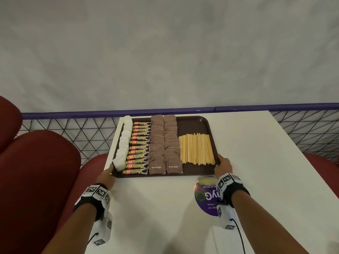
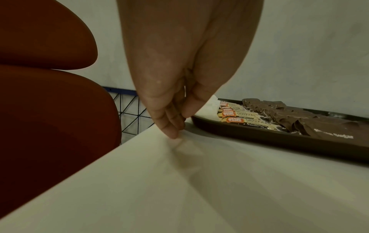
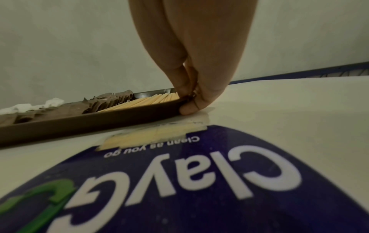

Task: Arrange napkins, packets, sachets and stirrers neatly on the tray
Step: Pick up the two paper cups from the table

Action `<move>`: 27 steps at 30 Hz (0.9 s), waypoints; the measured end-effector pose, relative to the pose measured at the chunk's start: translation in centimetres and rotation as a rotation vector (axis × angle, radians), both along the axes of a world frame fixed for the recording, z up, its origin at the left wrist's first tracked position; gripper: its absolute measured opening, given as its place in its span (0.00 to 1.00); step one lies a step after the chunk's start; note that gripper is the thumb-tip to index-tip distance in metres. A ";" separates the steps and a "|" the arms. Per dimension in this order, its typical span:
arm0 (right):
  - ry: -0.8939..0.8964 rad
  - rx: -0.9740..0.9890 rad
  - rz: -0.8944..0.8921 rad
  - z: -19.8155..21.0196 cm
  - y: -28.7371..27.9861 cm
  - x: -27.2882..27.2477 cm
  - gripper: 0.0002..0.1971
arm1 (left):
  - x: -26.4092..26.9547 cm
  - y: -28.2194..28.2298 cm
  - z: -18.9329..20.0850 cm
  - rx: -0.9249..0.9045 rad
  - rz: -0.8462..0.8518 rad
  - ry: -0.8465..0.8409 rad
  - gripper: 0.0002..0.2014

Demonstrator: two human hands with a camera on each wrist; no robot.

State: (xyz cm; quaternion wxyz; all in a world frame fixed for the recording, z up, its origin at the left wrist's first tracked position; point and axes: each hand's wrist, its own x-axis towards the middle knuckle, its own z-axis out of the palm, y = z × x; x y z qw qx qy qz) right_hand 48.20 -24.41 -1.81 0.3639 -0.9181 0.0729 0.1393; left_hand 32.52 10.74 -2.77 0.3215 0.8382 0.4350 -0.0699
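A brown tray (image 1: 192,125) lies on the white table (image 1: 165,217). From left to right it holds a column of white napkins (image 1: 124,142), a column of coffee granule sachets (image 1: 139,149), two columns of brown sugar packets (image 1: 163,143) and a bundle of wooden stirrers (image 1: 196,149). My left hand (image 1: 108,174) is at the tray's near left corner. Its straight fingers (image 2: 171,132) touch the table, and the thumb lies by the tray rim (image 2: 259,138). My right hand (image 1: 222,165) pinches the near right corner of the tray (image 3: 79,126), thumb on the rim beside the stirrers (image 3: 147,101).
A round purple sticker (image 1: 207,198) with a strip of tape (image 1: 206,180) sits on the table just in front of the tray. Red seats (image 1: 36,171) stand to the left and another (image 1: 322,165) to the right. A wire mesh barrier (image 1: 73,129) runs behind the table.
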 end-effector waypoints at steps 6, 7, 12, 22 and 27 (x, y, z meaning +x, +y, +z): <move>0.010 -0.005 0.027 0.0 -0.3 -0.2 0.27 | -0.2 0.2 0.7 0.039 -0.131 0.055 0.29; 0.013 0.001 0.024 0.0 -0.3 -0.2 0.26 | -0.3 0.0 0.9 0.020 -0.145 0.042 0.30; 0.011 0.105 -0.072 1.0 -1.5 -1.3 0.26 | -0.4 0.1 1.8 0.115 -0.134 -0.081 0.22; -0.002 -0.425 0.173 5.9 -12.1 -5.4 0.37 | 2.5 -15.5 5.3 0.382 -0.723 -0.390 0.26; 0.063 -0.603 0.156 8.4 -21.0 -7.9 0.48 | 3.5 -28.4 6.6 0.139 -1.008 -0.323 0.31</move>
